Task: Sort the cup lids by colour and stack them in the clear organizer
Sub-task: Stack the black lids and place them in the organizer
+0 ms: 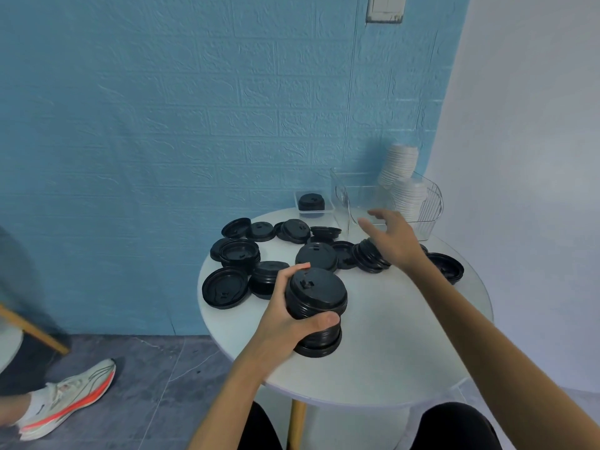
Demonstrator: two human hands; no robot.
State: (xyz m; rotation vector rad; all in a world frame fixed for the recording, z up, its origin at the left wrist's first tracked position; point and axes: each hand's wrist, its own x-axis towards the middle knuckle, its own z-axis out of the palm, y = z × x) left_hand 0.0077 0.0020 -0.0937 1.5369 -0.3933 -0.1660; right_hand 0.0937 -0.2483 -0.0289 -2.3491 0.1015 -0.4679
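Note:
My left hand (285,316) grips a tall stack of black lids (316,306) that stands on the round white table (389,336). My right hand (389,237) hovers with spread fingers over a smaller tilted stack of black lids (368,256), just in front of the clear organizer (357,196). White lids (404,180) are stacked in the organizer's right part. Several loose black lids (238,251) lie scattered across the table's far half.
A small clear tray with a black lid stack (311,203) sits at the table's back edge against the blue wall. Another person's leg and white-orange shoe (68,397) are on the floor at the left. A wooden chair leg (35,332) is nearby.

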